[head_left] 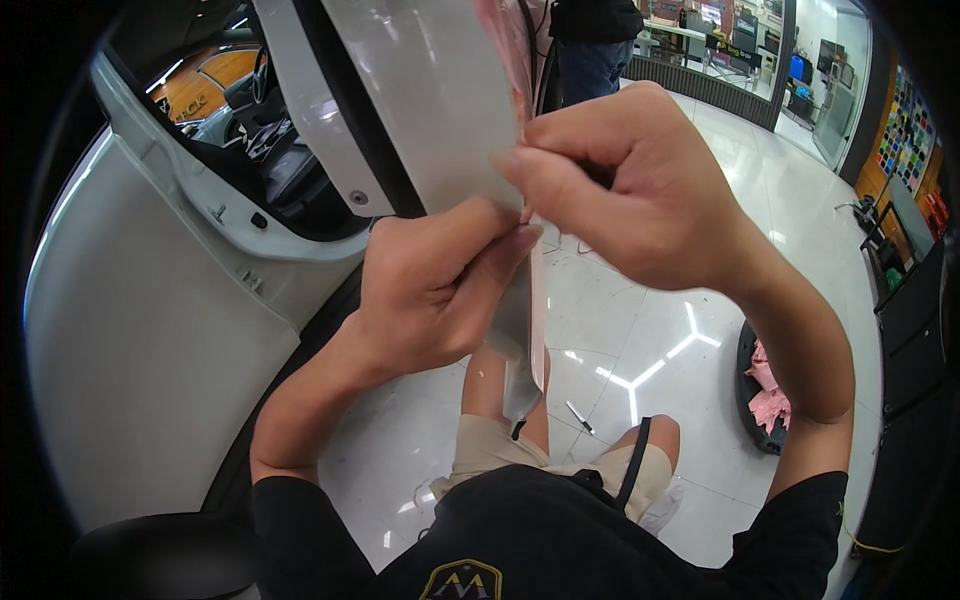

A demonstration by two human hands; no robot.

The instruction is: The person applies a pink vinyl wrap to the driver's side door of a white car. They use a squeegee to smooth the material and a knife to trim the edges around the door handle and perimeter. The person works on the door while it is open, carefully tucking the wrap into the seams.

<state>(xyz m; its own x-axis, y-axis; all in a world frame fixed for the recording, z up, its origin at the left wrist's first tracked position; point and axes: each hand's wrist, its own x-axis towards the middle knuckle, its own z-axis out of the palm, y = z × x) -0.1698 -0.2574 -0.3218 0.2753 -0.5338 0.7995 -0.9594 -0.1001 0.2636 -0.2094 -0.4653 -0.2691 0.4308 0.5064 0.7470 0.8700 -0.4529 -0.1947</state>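
An open car door [440,110] with a pale grey inner side stands in front of me, its edge facing me. Pink film [512,60] covers the outer side and wraps toward that edge. My left hand [430,285] is closed in a pinch at the door's edge, fingertips on a narrow bit of the film. Just above and to the right, my right hand [645,195] pinches the film's margin between thumb and bent forefinger. The fingers hide most of the gripped strip. Below my hands the door's lower corner [525,385] tapers down between my knees.
At left are the car's open doorway and another pale door panel [150,330]. A slim knife [580,417] lies on the glossy tiled floor. Pink film scraps [768,395] rest on a black round seat or tray [748,370] at right. A person in jeans [597,65] stands beyond the door.
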